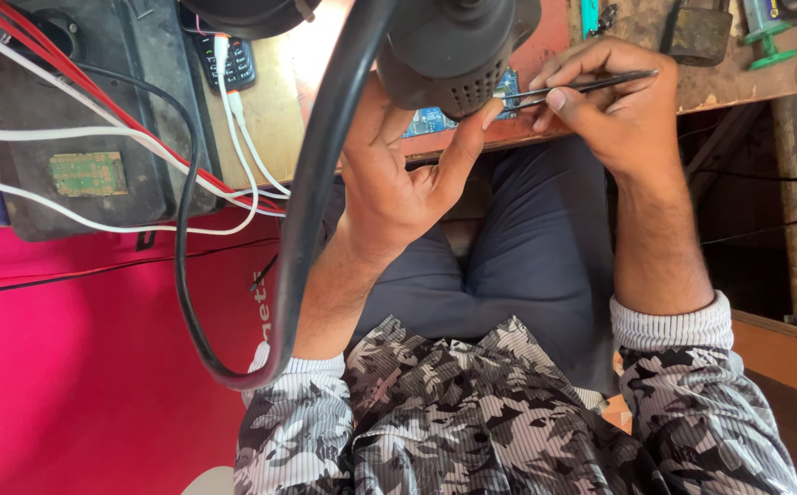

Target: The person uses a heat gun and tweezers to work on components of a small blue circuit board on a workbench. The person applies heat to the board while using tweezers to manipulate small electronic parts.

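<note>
Tweezers (582, 85) sit pinched in the right hand (614, 115), long axis running 3 to 9 o'clock, tips at the blue board (431, 120) on the bench (275, 101). Left hand (398, 174), nearer, steadies the board, fingers curled, thumb beside the tips.

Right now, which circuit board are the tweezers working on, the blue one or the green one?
The blue circuit board, at the bench edge under the hot-air tool. The tweezers in the right hand reach it; the green circuit board lies far aside.
</note>
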